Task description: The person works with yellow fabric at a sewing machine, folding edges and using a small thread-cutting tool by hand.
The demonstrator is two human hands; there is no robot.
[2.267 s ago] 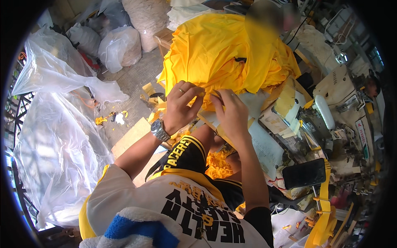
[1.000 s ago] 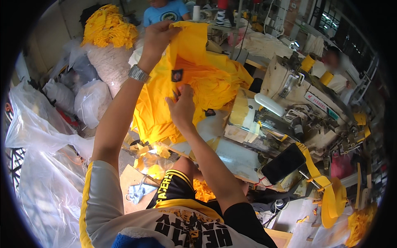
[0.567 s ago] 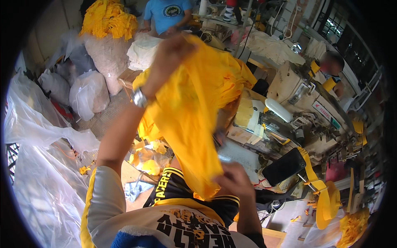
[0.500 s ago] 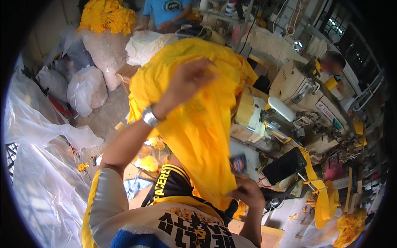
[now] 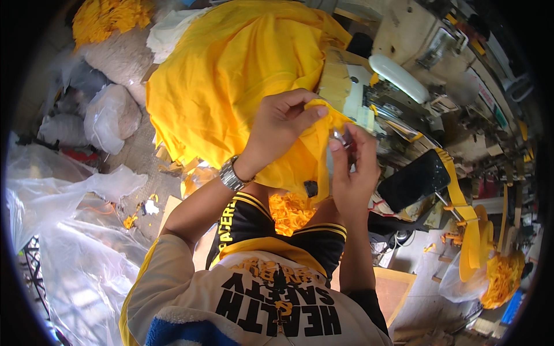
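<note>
My left hand [image 5: 279, 126] is pinching yellow cloth [image 5: 297, 161] hanging above my lap [image 5: 253, 224]; my right hand [image 5: 354, 173] is gripping a small shiny tool [image 5: 338, 136] beside it. A dark patch [image 5: 311, 188] seems already attached; I am apparently only midway through this piece.

"Any lettering in view?"

"Bold black and orange capitals across the white fabric shirt [image 5: 280, 305]; yellow capitals down the black, yellow-striped fabric shorts [image 5: 249, 222]."

"And on the cream metal sewing machine [image 5: 461, 66]?"

"A narrow rectangular white label [image 5: 489, 99], too blurred to read."
</note>
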